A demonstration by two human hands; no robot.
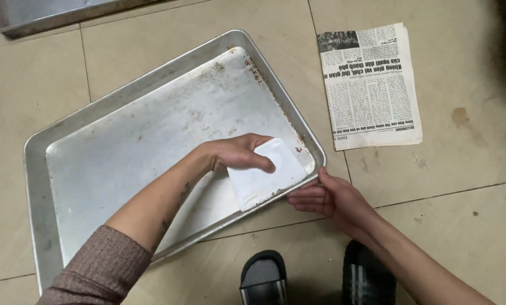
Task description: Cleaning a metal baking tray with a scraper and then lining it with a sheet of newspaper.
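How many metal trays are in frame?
2. One large tray lies on the floor tiles at centre, with the left hand pressing a white scraper into it. A second tray is cut off at the top-left edge.

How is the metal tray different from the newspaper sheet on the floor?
The metal tray is large, grey and rimmed, with rust-coloured stains; the newspaper sheet is smaller, flat and covered with black print. The tray lies at a slant to the floor tile lines, while the newspaper lies nearly straight. The left hand presses a white scraper into the tray and the right hand steadies its rim; nothing touches the newspaper. Both rest on the tiled floor.
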